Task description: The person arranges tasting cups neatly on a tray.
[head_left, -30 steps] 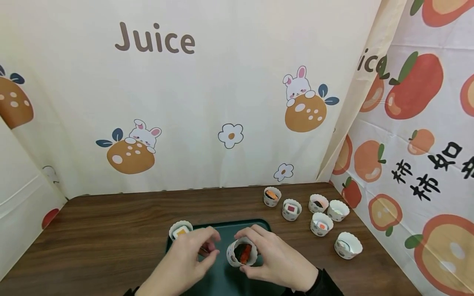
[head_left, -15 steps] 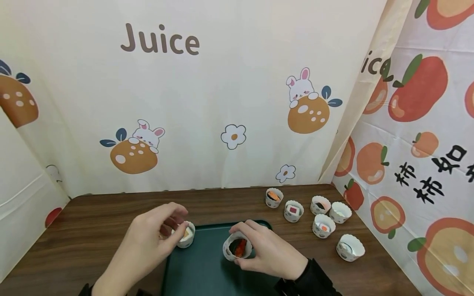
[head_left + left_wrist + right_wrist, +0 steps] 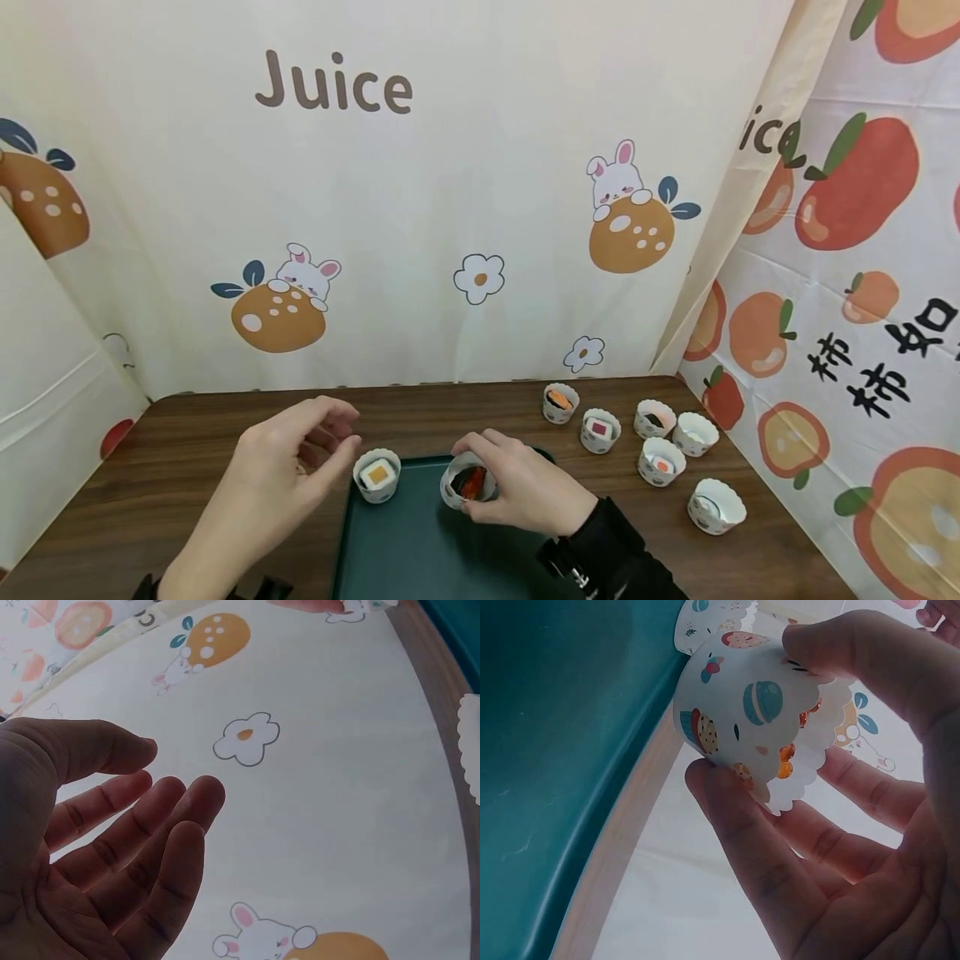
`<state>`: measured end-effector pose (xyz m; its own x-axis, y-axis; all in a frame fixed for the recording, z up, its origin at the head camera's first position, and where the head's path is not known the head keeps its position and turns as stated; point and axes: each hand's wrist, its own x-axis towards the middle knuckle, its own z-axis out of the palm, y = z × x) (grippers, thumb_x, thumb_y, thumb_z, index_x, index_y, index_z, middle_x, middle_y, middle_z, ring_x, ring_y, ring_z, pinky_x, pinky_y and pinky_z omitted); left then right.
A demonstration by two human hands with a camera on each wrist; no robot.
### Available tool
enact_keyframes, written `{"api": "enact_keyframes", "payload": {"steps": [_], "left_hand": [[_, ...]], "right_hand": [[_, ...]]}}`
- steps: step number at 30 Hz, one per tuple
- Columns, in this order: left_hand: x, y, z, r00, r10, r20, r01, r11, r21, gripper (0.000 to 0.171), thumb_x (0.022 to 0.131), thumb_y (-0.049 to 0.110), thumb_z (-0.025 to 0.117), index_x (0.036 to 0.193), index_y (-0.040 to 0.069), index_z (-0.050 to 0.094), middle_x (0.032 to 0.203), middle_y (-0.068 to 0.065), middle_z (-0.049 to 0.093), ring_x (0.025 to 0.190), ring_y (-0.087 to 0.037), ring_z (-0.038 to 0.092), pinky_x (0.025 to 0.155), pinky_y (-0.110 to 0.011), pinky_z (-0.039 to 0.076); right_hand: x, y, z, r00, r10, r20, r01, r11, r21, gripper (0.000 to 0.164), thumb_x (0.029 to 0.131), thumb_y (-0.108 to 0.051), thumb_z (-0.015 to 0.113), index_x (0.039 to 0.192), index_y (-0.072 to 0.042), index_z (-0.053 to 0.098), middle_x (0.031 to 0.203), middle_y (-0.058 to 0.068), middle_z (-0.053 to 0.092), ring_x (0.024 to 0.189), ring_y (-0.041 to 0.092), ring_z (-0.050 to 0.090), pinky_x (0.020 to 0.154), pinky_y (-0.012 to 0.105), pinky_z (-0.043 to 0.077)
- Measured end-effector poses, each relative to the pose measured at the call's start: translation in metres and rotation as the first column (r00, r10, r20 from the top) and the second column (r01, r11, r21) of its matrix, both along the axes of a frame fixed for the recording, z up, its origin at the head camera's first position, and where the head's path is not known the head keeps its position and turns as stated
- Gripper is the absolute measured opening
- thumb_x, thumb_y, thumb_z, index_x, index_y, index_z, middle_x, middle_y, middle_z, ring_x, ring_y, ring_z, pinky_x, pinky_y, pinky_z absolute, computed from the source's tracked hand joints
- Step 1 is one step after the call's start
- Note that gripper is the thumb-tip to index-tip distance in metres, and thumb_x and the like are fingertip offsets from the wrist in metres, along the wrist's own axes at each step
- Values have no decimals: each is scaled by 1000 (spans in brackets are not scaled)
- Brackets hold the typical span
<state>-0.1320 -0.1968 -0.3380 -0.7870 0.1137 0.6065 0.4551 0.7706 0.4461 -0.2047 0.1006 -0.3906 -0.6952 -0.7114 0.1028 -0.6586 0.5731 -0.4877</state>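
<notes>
My right hand (image 3: 517,483) grips a scalloped white paper baking cup (image 3: 727,705) printed with small sweets, fingers and thumb on its sides. Inside lies a dark-wrapped sushi piece (image 3: 471,482) with a red-orange topping; the right wrist view shows orange beads like roe. The cup is over the far part of a dark green tray (image 3: 420,542). My left hand (image 3: 288,462) hovers left of the tray, fingers loosely bent and holding nothing. Just right of it, a second paper cup (image 3: 377,492) with a white piece topped in yellow stands at the tray's far left corner.
Several more paper cups stand on the brown wooden table (image 3: 240,417) at the right, among them one with an orange-topped piece (image 3: 559,403) and a near one (image 3: 716,507). A printed curtain (image 3: 420,167) hangs behind the table, another cloth (image 3: 862,350) along the right.
My left hand has moved left, off the tray and past the yellow-topped cup. My right hand has carried its cup left and slightly farther back, towards that cup.
</notes>
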Motion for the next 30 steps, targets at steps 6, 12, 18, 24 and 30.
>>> {"api": "enact_keyframes", "payload": {"steps": [6, 12, 18, 24, 30], "left_hand": [[-1, -3, 2, 1000, 10, -28, -10, 1000, -2, 32, 85, 0, 85, 105, 22, 73, 89, 14, 72, 73, 5, 62, 60, -21, 56], [-2, -3, 1, 1000, 7, -22, -7, 1000, 13, 32, 85, 0, 86, 106, 22, 74, 89, 14, 72, 74, 5, 62, 61, -21, 56], [-2, -2, 0, 999, 18, -27, -18, 1000, 21, 35, 84, -2, 86, 107, 22, 74, 91, 14, 72, 75, 4, 62, 61, -21, 56], [-2, -4, -1, 999, 29, -22, -29, 999, 21, 36, 85, -1, 86, 110, 22, 73, 94, 12, 72, 74, 5, 63, 61, -20, 56], [-2, -7, -2, 999, 35, -36, -34, 999, 13, 36, 84, -2, 86, 111, 19, 73, 96, 10, 73, 74, 6, 63, 60, -20, 56]], "right_hand": [[-10, -11, 0, 1000, 3, 11, -3, 1000, 0, 50, 97, -27, 80, 141, -15, 59, 126, 4, 65, 101, 19, 64, 80, 20, 53], [-20, -16, -6, 1000, 22, 19, -22, 1000, -10, 48, 96, -22, 81, 139, -17, 60, 125, 6, 65, 100, 18, 64, 77, 18, 51], [-29, -26, -15, 1000, 4, 29, -4, 1000, 27, 49, 94, -22, 82, 138, -16, 61, 126, 6, 65, 96, 12, 57, 76, 19, 49], [-36, -42, -20, 994, -35, 101, 27, 996, 85, 51, 94, -25, 83, 139, -17, 62, 124, 3, 65, 94, 8, 54, 78, 20, 48], [-42, -56, -25, 994, -36, 100, 23, 992, 124, 51, 94, -28, 83, 140, -19, 61, 124, 1, 65, 95, 6, 55, 80, 19, 50]]}}
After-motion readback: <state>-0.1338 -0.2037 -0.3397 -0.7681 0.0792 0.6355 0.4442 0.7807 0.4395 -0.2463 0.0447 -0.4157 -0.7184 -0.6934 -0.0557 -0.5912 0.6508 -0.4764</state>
